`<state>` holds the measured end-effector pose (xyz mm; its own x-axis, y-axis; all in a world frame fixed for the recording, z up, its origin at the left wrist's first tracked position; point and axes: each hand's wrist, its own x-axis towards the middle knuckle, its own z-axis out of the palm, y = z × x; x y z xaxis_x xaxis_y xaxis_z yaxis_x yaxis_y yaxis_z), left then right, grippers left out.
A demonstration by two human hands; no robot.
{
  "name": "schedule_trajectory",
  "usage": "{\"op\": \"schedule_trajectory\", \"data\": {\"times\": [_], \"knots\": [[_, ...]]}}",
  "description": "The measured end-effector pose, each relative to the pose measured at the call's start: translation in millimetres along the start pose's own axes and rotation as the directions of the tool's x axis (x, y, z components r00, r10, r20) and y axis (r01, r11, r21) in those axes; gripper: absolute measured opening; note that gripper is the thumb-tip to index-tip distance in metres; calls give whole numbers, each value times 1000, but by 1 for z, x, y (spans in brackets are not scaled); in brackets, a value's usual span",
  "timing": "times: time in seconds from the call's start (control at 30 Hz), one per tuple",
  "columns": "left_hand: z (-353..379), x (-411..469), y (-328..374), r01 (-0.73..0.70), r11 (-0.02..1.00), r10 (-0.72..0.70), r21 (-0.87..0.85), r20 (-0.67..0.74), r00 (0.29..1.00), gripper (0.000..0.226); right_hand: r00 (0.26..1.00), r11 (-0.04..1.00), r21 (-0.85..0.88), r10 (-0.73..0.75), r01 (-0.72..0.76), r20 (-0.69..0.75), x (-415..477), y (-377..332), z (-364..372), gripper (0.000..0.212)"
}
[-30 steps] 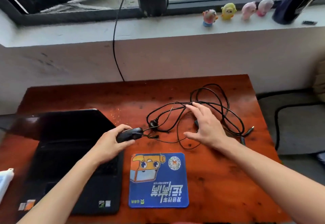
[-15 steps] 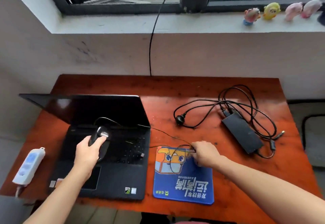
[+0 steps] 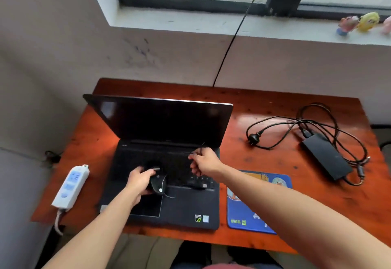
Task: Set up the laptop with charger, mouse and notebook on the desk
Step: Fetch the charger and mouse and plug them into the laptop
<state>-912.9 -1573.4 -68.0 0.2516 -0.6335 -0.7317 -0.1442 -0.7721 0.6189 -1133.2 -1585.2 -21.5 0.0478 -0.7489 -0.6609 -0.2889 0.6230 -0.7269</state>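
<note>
An open black laptop (image 3: pixel 169 211) with a dark screen sits on the left half of the red-brown wooden desk (image 3: pixel 264 108). My left hand (image 3: pixel 138 181) holds a black wired mouse (image 3: pixel 158 183) over the keyboard. My right hand (image 3: pixel 204 162) pinches the thin mouse cable (image 3: pixel 195 152) above the keyboard's right side; the USB plug (image 3: pixel 202 185) hangs over the keys. The black charger brick (image 3: pixel 326 157) with its looped cord and wall plug (image 3: pixel 254 136) lies at the desk's right. No notebook is in view.
A blue printed mouse pad (image 3: pixel 249 218) lies right of the laptop, partly under my right forearm. A white power strip (image 3: pixel 70 186) rests on the desk's left edge. A black cable (image 3: pixel 230 42) runs down the wall from the window. Small toy figures (image 3: pixel 357 22) stand on the sill.
The view has swung left. My left hand carried the mouse from beside the laptop to over its keyboard. My right hand left the mouse pad and lifted the mouse cable over the keys.
</note>
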Motion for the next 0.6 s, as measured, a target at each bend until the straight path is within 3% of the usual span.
{"op": "schedule_trajectory", "data": {"times": [0.07, 0.1, 0.17, 0.27, 0.37, 0.43, 0.5, 0.6], "knots": [[-3, 3, -2, -10, 1000, 10, 2, 20, 1000, 15, 996, 915, -404, -39, 5, -77, 12, 12, 1, 26], [-3, 4, -3, -21, 999, 20, 35, 32, 999, 15, 990, 780, -626, -85, -3, -111, 16, 20, -1, 36], [-5, 6, -7, -58, 976, 51, 210, 39, 998, 27, 984, 621, -783, -113, -37, -136, 20, 31, -4, 50], [-13, 4, -5, -117, 824, 104, 554, 54, 993, 38, 997, 636, -769, 6, -61, -74, 26, 37, -1, 50], [-25, -2, 6, -118, 618, 201, 778, -11, 979, 44, 991, 867, -491, 126, -91, 37, 28, 37, 11, 27], [-29, -11, 18, -146, 562, 337, 814, -64, 939, 39, 977, 935, -327, 182, -135, 115, 25, 37, 8, 37], [-26, -20, 34, -223, 563, 451, 795, -69, 890, 32, 959, 946, -295, 198, -134, 200, 19, 34, -6, 63], [-6, -37, 66, -382, 556, 573, 738, -7, 819, 26, 962, 939, -328, 177, -102, 209, 4, 35, -49, 81]]}}
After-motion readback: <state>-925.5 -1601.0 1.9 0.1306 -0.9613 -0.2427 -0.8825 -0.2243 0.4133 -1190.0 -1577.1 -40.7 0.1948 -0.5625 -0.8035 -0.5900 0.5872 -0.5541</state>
